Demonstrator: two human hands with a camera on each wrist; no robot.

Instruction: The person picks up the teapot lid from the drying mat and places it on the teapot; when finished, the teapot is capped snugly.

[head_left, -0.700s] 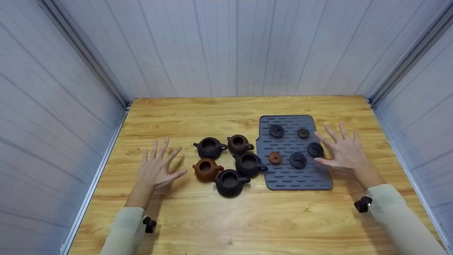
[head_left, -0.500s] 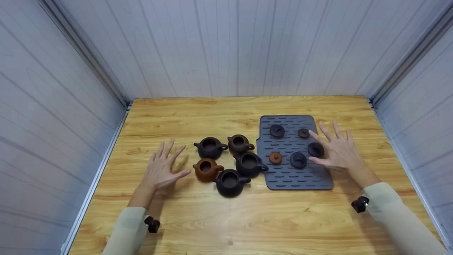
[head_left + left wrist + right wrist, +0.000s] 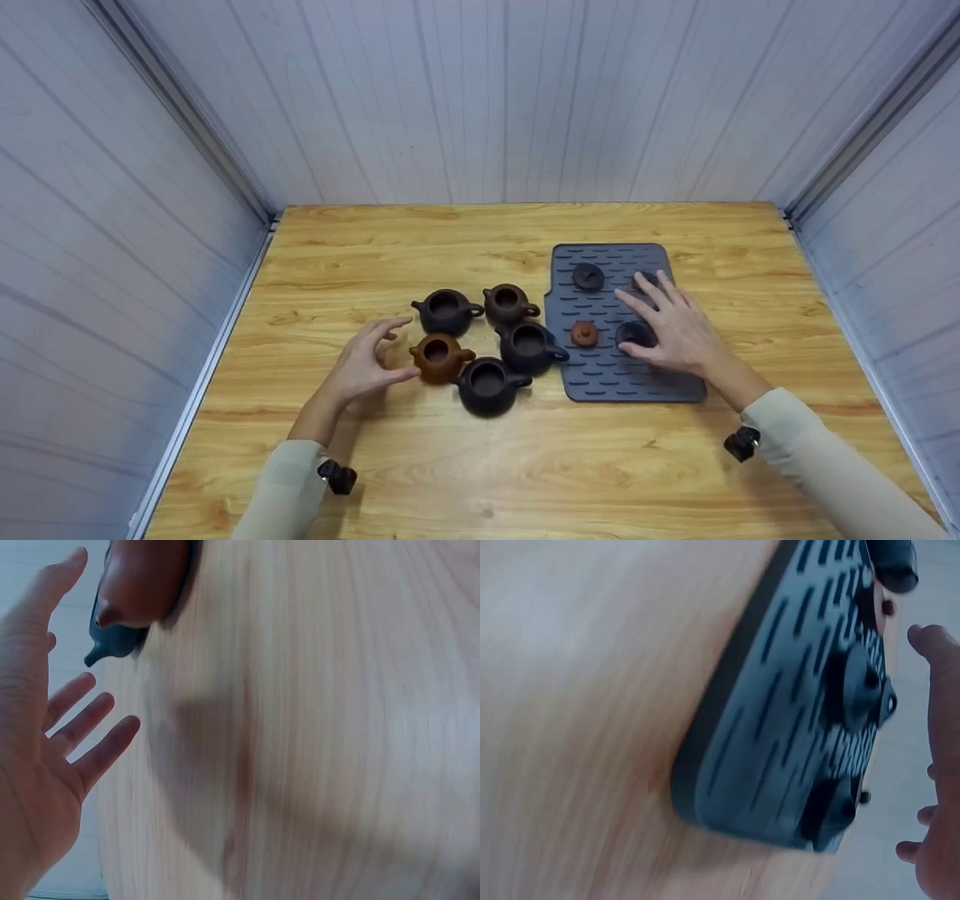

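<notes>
My left hand (image 3: 367, 364) hovers just left of an orange-brown teapot (image 3: 441, 369), thumb and fingers spread apart, holding nothing. That lidless teapot (image 3: 146, 581) also shows in the left wrist view, its spout towards the hand. Over a grey ridged mat (image 3: 600, 386), my right hand (image 3: 679, 334) is spread above the dark teapot lids and appears to hold nothing. A dark lid (image 3: 634, 337) lies near its thumb, partly covered. Another small lid (image 3: 645, 281) is half hidden by its fingers. A reddish lid (image 3: 584, 334) and a dark lid (image 3: 589, 277) lie farther left on the mat.
Several lidless teapots stand grouped mid-table: a dark one (image 3: 444, 311) behind, a small brown one (image 3: 507, 304), a dark one (image 3: 529, 347) whose handle reaches the mat edge, and a black one (image 3: 487, 386) in front. White panel walls (image 3: 480, 105) enclose the wooden table (image 3: 525, 465).
The left hand has moved right, close to the orange-brown teapot, its fingers drawing in. The right hand has moved left over the mat and now covers a dark lid on the right side.
</notes>
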